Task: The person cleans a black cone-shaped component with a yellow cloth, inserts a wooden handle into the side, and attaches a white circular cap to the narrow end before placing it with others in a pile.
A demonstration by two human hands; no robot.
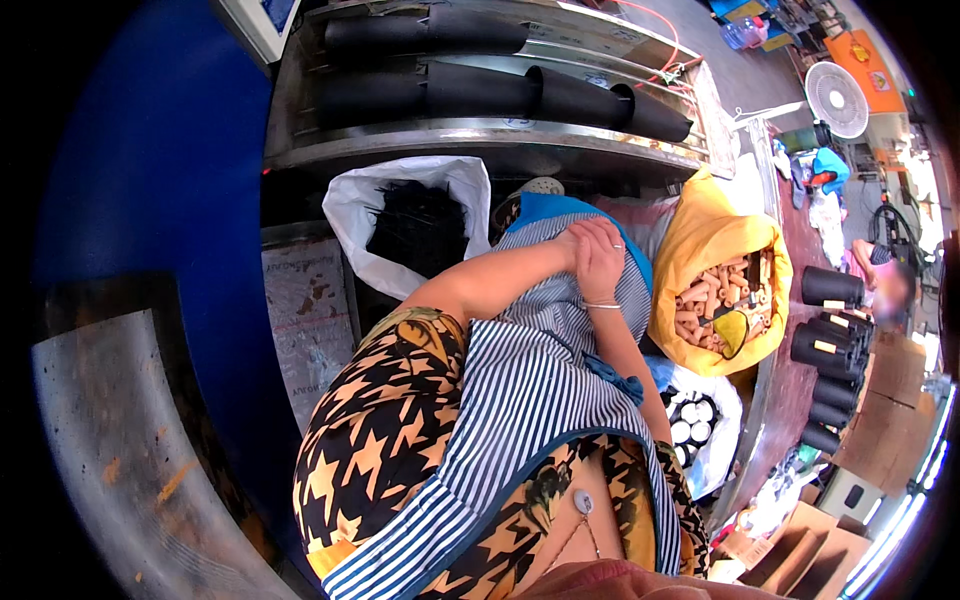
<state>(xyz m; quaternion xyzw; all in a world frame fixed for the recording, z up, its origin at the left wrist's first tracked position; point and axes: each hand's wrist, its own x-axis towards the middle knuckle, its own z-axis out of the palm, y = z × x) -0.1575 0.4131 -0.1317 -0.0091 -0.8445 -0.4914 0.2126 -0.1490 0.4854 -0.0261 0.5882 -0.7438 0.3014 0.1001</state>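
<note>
hands meet on the striped apron [540,380]: i see my right hand [598,258] clenched on its cloth, left hand [572,240] hidden beneath, grip unclear. yellow sack [700,235] of cardboard tubes [712,295] sits just beside; black rolls [830,345] beyond.

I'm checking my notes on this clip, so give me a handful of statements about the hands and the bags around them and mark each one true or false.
1. One hand rests on the striped apron, with a thin bangle at its wrist. True.
2. That hand holds one of the tubes. False: it grips nothing and only lies against the cloth.
3. The yellow bag holds orange-tan tubes. True.
4. The white bag is full of white cups. False: it holds a dark, black mass.
5. Black rolls lie on the metal rack above the bags. True.
6. Both hands are in plain view. False: only one hand shows, and which hand it is cannot be told.
</note>
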